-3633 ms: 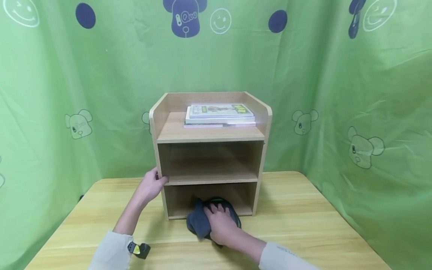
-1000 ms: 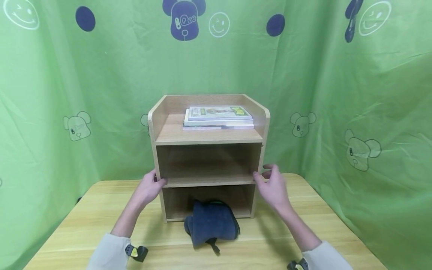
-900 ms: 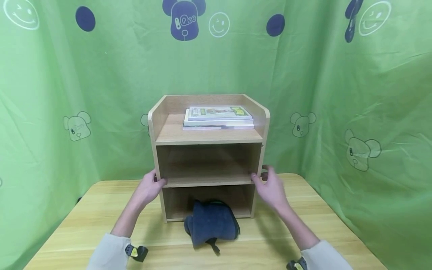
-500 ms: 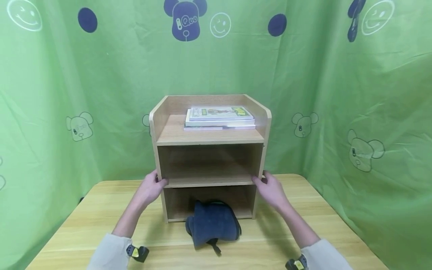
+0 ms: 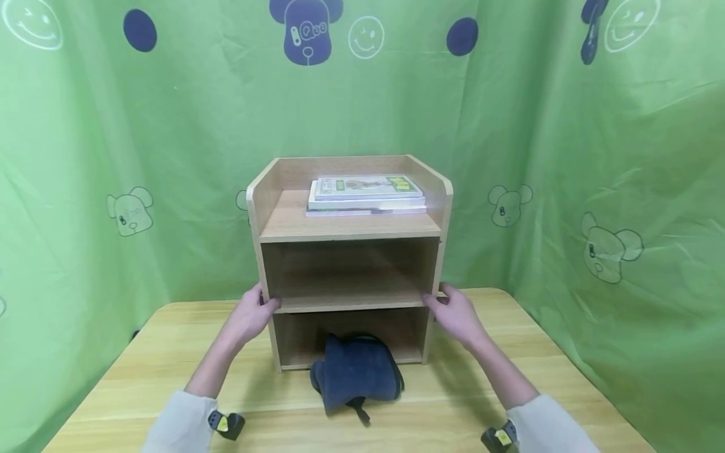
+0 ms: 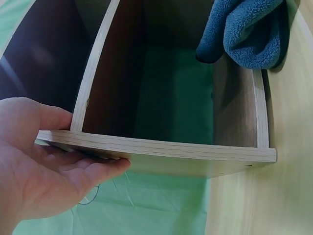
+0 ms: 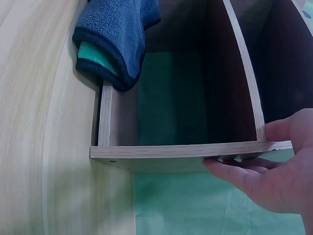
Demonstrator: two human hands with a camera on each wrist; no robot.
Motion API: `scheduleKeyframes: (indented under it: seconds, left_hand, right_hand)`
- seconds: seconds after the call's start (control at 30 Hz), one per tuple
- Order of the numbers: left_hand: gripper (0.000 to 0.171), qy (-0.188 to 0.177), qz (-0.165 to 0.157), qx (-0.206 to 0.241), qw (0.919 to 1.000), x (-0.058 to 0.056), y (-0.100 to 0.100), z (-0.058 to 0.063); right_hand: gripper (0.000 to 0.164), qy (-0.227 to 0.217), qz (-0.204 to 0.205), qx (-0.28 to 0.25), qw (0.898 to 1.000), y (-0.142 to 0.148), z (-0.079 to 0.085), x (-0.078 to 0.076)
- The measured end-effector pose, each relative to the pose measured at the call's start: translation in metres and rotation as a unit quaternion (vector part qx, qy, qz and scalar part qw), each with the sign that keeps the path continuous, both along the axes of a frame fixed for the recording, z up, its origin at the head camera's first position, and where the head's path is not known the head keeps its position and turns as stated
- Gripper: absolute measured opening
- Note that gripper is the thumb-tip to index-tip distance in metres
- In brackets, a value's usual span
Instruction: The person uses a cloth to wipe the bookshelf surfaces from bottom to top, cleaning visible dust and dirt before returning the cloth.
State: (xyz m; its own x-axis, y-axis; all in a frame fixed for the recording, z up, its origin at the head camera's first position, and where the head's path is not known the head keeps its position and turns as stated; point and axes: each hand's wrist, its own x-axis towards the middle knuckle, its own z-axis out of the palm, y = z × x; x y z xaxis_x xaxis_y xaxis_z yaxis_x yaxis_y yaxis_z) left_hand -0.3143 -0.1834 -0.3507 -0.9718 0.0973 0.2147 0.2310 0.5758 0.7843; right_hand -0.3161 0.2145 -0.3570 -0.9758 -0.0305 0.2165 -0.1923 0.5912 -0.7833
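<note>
Extend both arms forward as posed, palms turned inward. Your left hand (image 5: 252,313) pinches the left side panel (image 6: 171,148) of the shelf unit (image 5: 351,307); its thumb lies at the near end of the middle board. Your right hand (image 5: 455,314) pinches the right side panel (image 7: 186,150) at about the same height, in mirrored pose.

Count two hands, one shelf unit with three levels, one blue cloth (image 5: 359,374) and one stack of at least three books (image 5: 365,196). The shelf unit stands upright on the surface (image 5: 566,390). The blue cloth lies bunched across the near edge of the bottom level; the books lie flat on the top level. A green curtain (image 5: 362,107) hangs on the far side.

Only the head view shows you the books. The wrist views reveal your fingers along the outer panel faces, partly hidden from the head camera. The right wrist view exposes a green patch on the blue cloth, unseen in the left wrist view.
</note>
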Motion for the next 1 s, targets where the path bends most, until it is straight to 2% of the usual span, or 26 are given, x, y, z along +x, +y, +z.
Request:
scheduleKeyframes:
  seconds: [0.2,0.33,0.37,0.43,0.47,0.53,0.57,0.6,0.7,0.77,0.8,0.87,0.93,1.0]
  left_hand:
    - [0.049,0.0,-0.007,-0.019,0.9998,0.004,-0.003,0.002]
    - [0.042,-0.059,-0.023,-0.065,0.9959,0.012,-0.006,0.007]
    - [0.045,-0.087,-0.031,-0.087,0.9919,0.015,-0.007,0.008]
    - [0.053,-0.142,-0.055,-0.148,0.9772,0.023,-0.006,0.01]
    - [0.053,-0.16,-0.069,-0.178,0.9684,0.027,-0.004,0.011]
    - [0.05,-0.171,-0.099,-0.233,0.9521,0.035,0.004,0.009]
    - [0.047,-0.167,-0.111,-0.253,0.9464,0.038,0.011,0.007]
    - [0.042,-0.149,-0.123,-0.266,0.9445,0.04,0.018,0.005]
    - [0.032,-0.074,-0.146,-0.267,0.9496,0.047,0.049,-0.006]
    - [0.028,-0.027,-0.148,-0.267,0.9519,0.053,0.072,-0.015]
    - [0.031,-0.01,-0.146,-0.27,0.9518,0.056,0.084,-0.02]
    - [0.051,0.012,-0.138,-0.289,0.9473,0.061,0.107,-0.03]
    - [0.077,0.019,-0.132,-0.328,0.9351,0.061,0.125,-0.041]
    - [0.095,0.009,-0.132,-0.364,0.9219,0.058,0.138,-0.052]
  right_hand:
    - [0.06,0.006,-0.001,0.0,1.0,0.0,-0.002,-0.001]
    - [0.061,0.003,-0.003,-0.004,1.0,0.0,-0.002,-0.001]
    - [0.061,0.001,-0.003,-0.006,1.0,0.0,-0.002,-0.001]
    - [0.062,0.0,-0.004,-0.008,1.0,0.0,-0.001,-0.001]
    - [0.062,0.0,-0.005,-0.009,1.0,0.0,0.0,0.0]
    - [0.061,0.0,-0.006,-0.01,1.0,0.001,0.0,0.0]
    - [0.061,0.001,-0.007,-0.01,1.0,0.001,0.001,0.0]
    - [0.061,0.003,-0.007,-0.009,1.0,0.001,0.001,0.0]
    - [0.061,0.005,-0.007,-0.012,1.0,0.0,-0.001,0.0]
    - [0.061,0.006,-0.006,-0.015,1.0,0.0,-0.002,0.0]
    - [0.061,0.006,-0.005,-0.016,1.0,0.0,-0.003,-0.001]
    - [0.062,0.007,-0.005,-0.018,1.0,0.0,-0.004,-0.001]
    - [0.062,0.009,-0.003,-0.02,1.0,0.001,-0.005,-0.001]
    - [0.062,0.011,-0.004,-0.018,1.0,0.002,-0.005,-0.002]
